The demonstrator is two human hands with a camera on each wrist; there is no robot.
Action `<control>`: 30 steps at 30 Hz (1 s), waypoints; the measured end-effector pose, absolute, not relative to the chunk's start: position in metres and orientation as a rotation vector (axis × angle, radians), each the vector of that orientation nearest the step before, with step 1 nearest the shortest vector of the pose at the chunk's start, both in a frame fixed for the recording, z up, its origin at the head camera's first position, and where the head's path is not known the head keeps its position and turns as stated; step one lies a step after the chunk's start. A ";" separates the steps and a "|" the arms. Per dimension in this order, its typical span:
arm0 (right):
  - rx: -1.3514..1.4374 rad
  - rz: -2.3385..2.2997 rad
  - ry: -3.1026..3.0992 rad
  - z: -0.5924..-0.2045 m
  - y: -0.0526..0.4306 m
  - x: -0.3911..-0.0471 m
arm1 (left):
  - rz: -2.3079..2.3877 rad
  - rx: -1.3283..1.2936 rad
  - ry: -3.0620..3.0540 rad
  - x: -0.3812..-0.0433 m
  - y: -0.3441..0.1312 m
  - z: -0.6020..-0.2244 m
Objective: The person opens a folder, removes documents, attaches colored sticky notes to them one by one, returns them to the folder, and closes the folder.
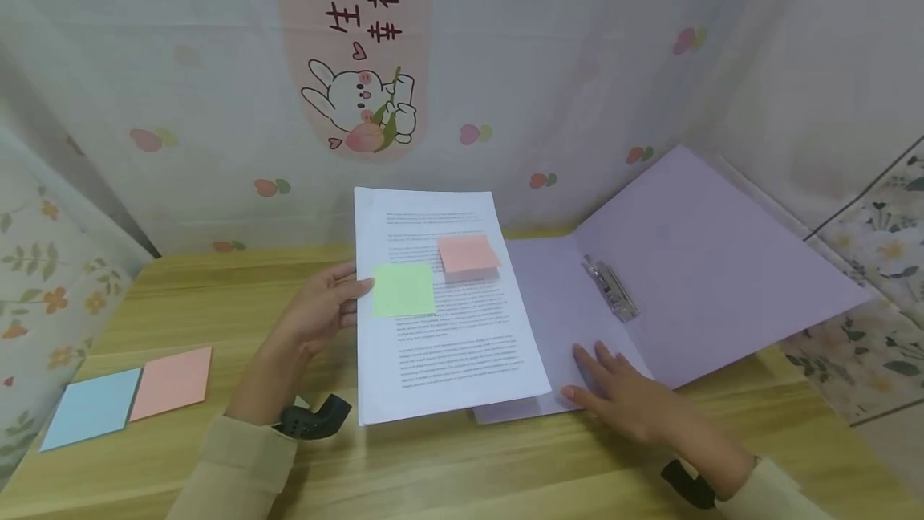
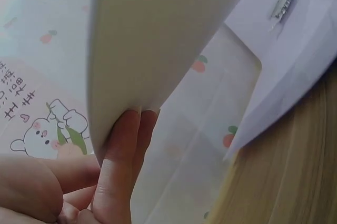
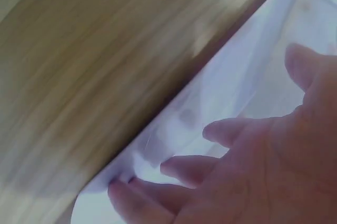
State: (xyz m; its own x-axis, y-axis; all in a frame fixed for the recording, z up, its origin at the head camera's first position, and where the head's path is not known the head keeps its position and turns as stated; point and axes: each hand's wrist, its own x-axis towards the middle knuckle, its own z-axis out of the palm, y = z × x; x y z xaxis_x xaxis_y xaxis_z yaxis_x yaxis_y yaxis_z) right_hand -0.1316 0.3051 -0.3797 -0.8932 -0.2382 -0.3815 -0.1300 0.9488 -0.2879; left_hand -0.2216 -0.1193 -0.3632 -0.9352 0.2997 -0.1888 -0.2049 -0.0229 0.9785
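Observation:
My left hand (image 1: 312, 310) pinches a stack of printed paper sheets (image 1: 440, 351) by its left edge, thumb in front and fingers behind. A green sticky note (image 1: 404, 290) sits on the top sheet near the thumb, and a pink sticky note (image 1: 468, 253) with a lifted lower edge lies to its right. The stack is held tilted, overlapping the left part of an opened purple folder (image 1: 722, 263). A metal clip (image 1: 612, 289) is fixed near the folder's fold. Below that clip my right hand (image 1: 624, 400) touches the folder's lower part with spread fingers, holding nothing.
On the wooden table's (image 1: 238, 287) left side lie a blue sticky pad (image 1: 94, 408) and a pink sticky pad (image 1: 173, 382), side by side. A patterned cloth (image 1: 462, 87) hangs behind the table. The folder's raised right cover leans toward the right wall.

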 end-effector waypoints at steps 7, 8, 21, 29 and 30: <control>-0.386 -0.480 2.726 -0.362 0.292 -0.130 | 2.042 0.108 1.887 -0.223 -0.111 -0.363; -0.418 -0.428 2.797 -0.359 0.294 -0.132 | 2.043 0.106 1.886 -0.223 -0.110 -0.363; -0.271 0.180 3.068 -0.380 0.332 -0.131 | 2.055 0.092 1.895 -0.222 -0.116 -0.363; -0.251 -0.162 2.910 -0.397 0.322 -0.127 | 2.046 0.041 1.916 -0.220 -0.115 -0.363; -0.249 -0.191 2.888 -0.397 0.320 -0.127 | 2.043 0.041 1.919 -0.219 -0.115 -0.362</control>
State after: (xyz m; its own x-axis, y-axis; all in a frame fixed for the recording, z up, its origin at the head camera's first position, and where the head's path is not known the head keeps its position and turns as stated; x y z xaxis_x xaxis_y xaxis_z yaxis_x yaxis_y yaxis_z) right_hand -0.1266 0.3201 -0.3975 -0.9575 -0.1838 -0.2222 -0.1529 0.9769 -0.1491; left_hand -0.2193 -0.1155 -0.3623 -0.9428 0.2616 -0.2069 -0.2228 -0.0324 0.9743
